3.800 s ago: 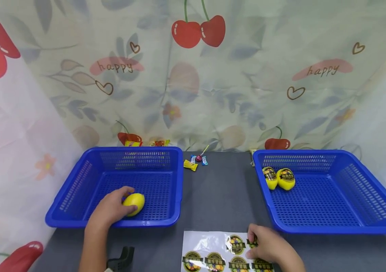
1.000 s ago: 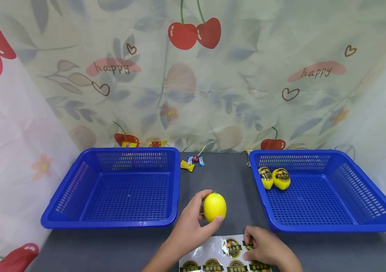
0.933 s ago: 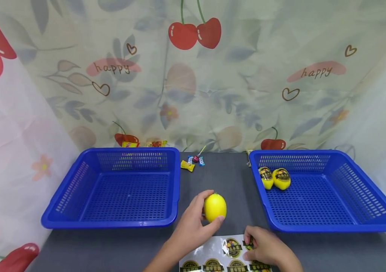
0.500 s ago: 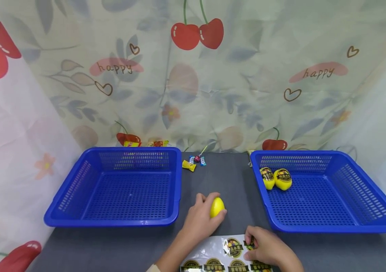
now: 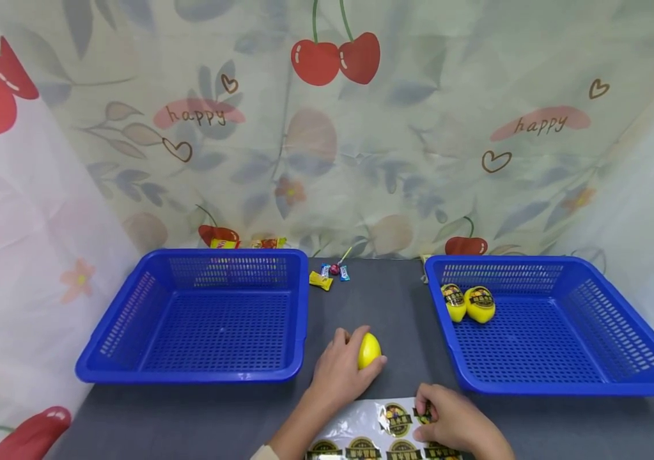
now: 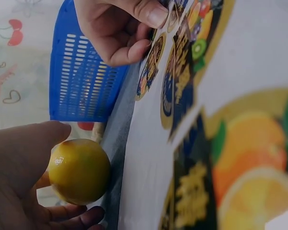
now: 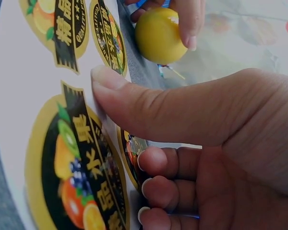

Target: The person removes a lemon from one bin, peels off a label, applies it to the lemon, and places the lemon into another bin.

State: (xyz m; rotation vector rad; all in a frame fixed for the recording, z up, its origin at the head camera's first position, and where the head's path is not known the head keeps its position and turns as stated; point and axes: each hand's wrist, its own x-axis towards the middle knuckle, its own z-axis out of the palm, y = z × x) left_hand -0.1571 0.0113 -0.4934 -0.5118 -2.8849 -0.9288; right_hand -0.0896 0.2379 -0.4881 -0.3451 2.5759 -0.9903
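In the head view my left hand [image 5: 341, 367] grips a plain yellow lemon [image 5: 369, 351] over the grey table, just beyond a sheet of stickers [image 5: 361, 414]. The left wrist view has the lemon [image 6: 80, 171] between thumb and fingers, with no label on the side that shows. My right hand [image 5: 452, 416] is at the sheet's far right corner, its thumb and curled fingers round a round black-and-gold fruit sticker [image 5: 426, 415]. Up close in the right wrist view, the thumb [image 7: 129, 98] lies on the sheet and the fingertips [image 7: 156, 191] meet its edge.
A blue basket [image 5: 295, 319] with a bare floor stands at left. Another blue basket [image 5: 568, 388] at right holds two lemons [image 5: 479, 304] bearing stickers. Wrapped candies [image 5: 321, 280] and a lollipop [image 5: 335, 269] lie between them, near the printed curtain [image 5: 436, 160].
My left hand has lifted the lemon out of the left basket and carried it right, beside the sheet, then turned and lowered it. My right hand has stayed at the sheet's corner.
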